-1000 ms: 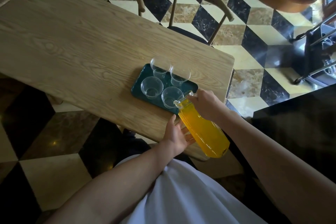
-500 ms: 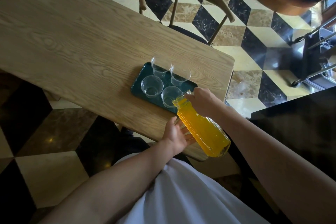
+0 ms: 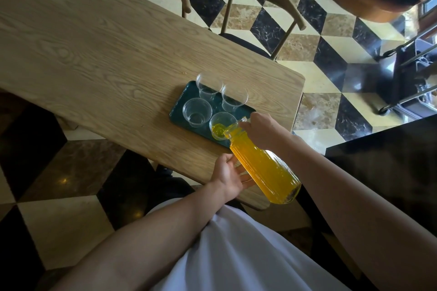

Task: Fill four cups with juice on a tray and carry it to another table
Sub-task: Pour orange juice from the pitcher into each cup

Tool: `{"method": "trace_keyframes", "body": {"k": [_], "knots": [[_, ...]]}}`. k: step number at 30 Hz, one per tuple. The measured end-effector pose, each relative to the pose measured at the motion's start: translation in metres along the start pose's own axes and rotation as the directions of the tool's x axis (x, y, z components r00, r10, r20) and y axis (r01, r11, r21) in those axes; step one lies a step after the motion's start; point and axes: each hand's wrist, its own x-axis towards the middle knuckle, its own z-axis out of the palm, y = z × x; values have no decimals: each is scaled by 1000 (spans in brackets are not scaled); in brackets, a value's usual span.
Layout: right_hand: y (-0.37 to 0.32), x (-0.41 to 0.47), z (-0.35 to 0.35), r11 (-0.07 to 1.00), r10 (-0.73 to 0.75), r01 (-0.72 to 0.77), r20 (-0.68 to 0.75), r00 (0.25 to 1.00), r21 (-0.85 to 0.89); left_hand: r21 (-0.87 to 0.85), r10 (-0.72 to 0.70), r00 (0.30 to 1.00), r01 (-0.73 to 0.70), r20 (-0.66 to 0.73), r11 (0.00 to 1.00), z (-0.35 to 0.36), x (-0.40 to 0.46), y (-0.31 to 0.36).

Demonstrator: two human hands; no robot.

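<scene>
Four cups [image 3: 197, 112], one bottle [image 3: 262, 168], one tray [image 3: 176, 111].

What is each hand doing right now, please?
Left hand: holds the lower side of the tilted clear ribbed bottle of orange juice.
Right hand: grips the bottle's neck, pouring into the near-right clear plastic cup.
</scene>
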Motion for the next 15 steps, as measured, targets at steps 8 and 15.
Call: {"method": "trace_keyframes", "body": {"k": [8,15], "knots": [[-2,7,-1,983,-45,50,32,998,-179,-17,-19,1000,18,-1,1000,2,-1,3],[-6,6,-5,943,-95,118,89,992,-310,-26,-32,999,32,-1,999,2,2,3]]}}
